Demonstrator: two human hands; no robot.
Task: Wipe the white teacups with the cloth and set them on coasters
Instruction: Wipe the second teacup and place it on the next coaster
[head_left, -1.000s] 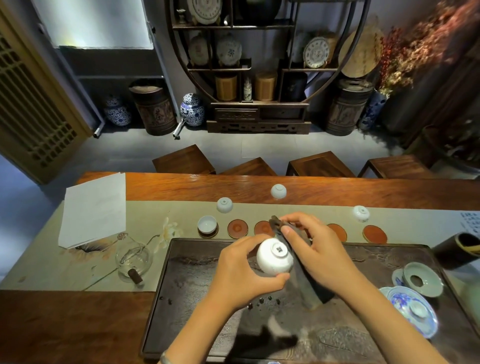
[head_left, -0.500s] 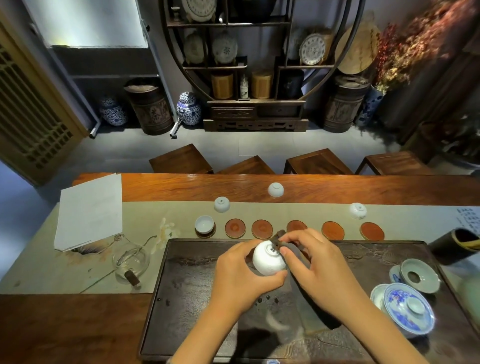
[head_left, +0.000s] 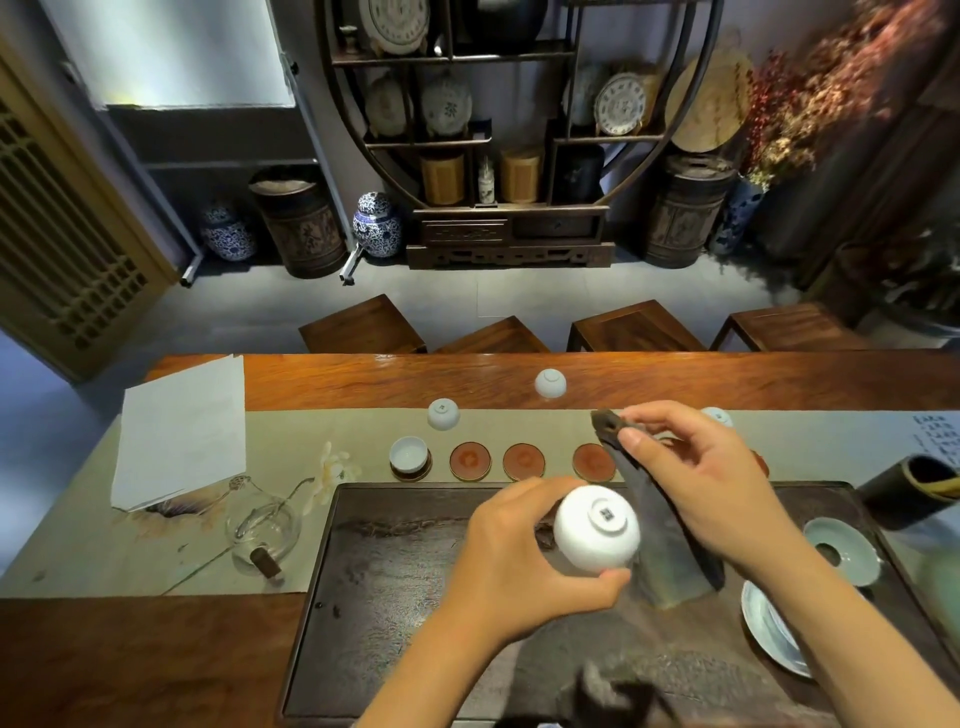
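Note:
My left hand (head_left: 511, 564) grips a white teacup (head_left: 596, 527) upside down above the dark tea tray (head_left: 395, 597), its marked foot facing up. My right hand (head_left: 696, 478) pinches a dark cloth (head_left: 660, 535) that hangs beside the cup, just to its right. One white teacup (head_left: 409, 453) sits upright on the leftmost coaster. Bare red-brown coasters (head_left: 470, 460) (head_left: 524, 461) (head_left: 592, 461) line the table runner. Upside-down white teacups (head_left: 443, 414) (head_left: 550, 383) stand further back, and another (head_left: 718, 415) peeks from behind my right hand.
A white paper sheet (head_left: 182, 441) lies at the left and a glass pitcher (head_left: 262, 532) stands in front of it. A celadon lid (head_left: 841, 545), a blue-and-white saucer (head_left: 769, 631) and a dark tube (head_left: 906, 491) are at the right. Wooden stools (head_left: 634, 327) stand behind the table.
My right hand has lifted the cloth off the cup and moved up and to the right. The cup's foot now shows fully uncovered in my left hand.

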